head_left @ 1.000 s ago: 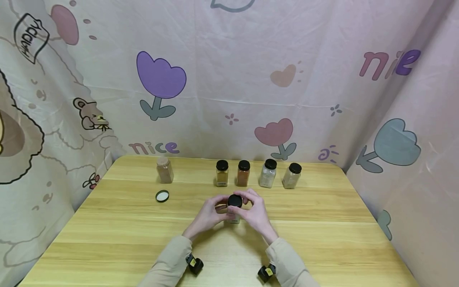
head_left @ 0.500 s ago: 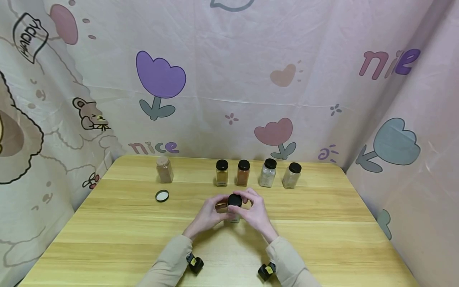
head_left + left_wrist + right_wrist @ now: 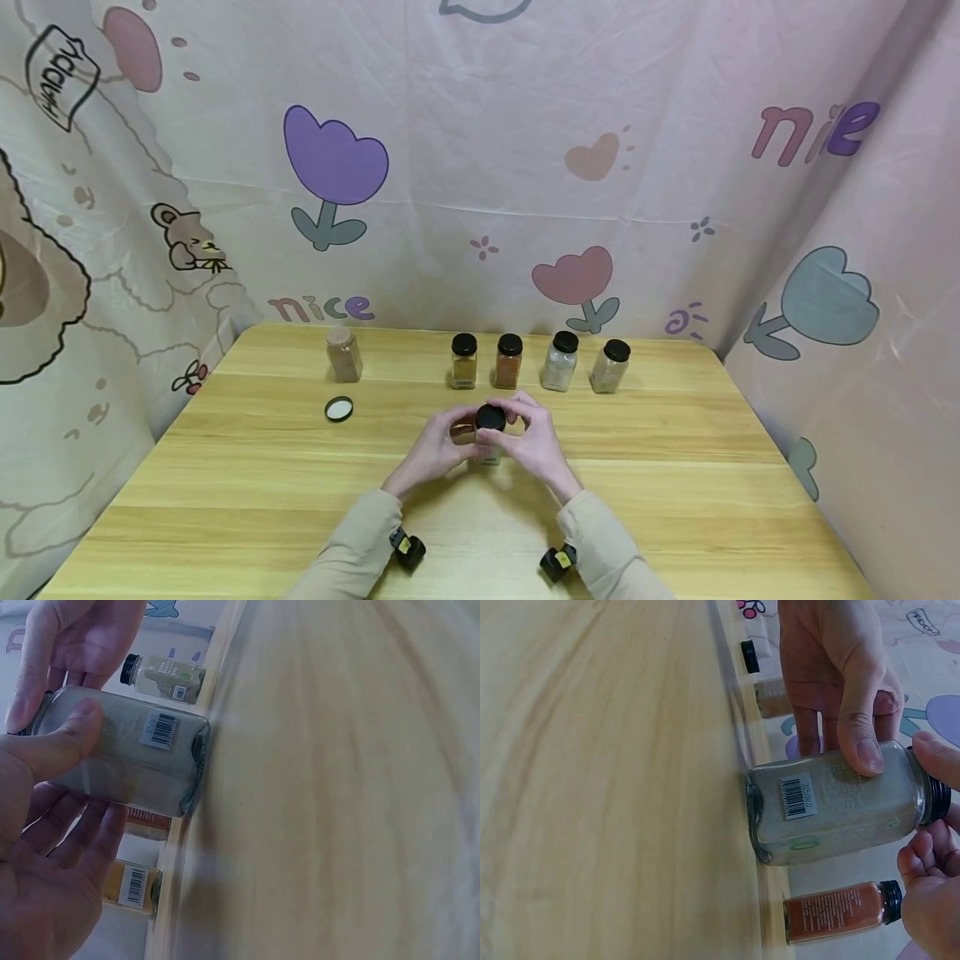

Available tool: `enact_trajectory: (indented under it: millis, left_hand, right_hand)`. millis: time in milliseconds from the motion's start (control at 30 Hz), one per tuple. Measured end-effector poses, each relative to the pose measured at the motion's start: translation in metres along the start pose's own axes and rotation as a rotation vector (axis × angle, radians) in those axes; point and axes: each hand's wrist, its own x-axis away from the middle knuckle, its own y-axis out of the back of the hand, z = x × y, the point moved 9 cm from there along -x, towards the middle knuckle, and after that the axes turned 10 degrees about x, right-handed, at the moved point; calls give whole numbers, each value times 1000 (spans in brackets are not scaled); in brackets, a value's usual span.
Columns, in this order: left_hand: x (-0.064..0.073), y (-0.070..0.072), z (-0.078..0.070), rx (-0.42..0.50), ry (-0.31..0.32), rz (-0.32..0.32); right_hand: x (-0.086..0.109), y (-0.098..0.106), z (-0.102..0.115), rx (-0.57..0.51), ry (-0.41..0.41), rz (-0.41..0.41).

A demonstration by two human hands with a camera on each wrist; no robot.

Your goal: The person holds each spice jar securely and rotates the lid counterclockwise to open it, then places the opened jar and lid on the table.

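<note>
A square glass spice jar (image 3: 490, 456) with pale greyish contents stands upright on the wooden table, between both hands. Its black screw lid (image 3: 491, 417) is on it. My left hand (image 3: 437, 447) grips the jar's body, the thumb (image 3: 67, 742) lying along the near side and the other fingers behind. Around the lid are the thumb and fingers of my right hand (image 3: 536, 443), which pinch it from the right. A barcode label (image 3: 798, 796) shows low on the jar in both wrist views. The fingertips behind the lid are partly hidden in the head view.
Far left stands a lidless jar (image 3: 345, 358) of pinkish-brown powder, with a black lid (image 3: 339, 409) lying white side up before it. Behind the hands stand black-lidded jars: yellow (image 3: 464, 367), orange-red (image 3: 507, 367), whitish (image 3: 559, 367) and pale beige (image 3: 609, 372). A printed curtain (image 3: 465, 167) hangs behind.
</note>
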Motion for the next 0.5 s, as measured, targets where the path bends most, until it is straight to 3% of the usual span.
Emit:
enact_trajectory:
  millis: [500]
  left_hand:
    - [0,1,2,25,0,-3]
  right_hand:
    - [3,-1,-2,-87,42,37]
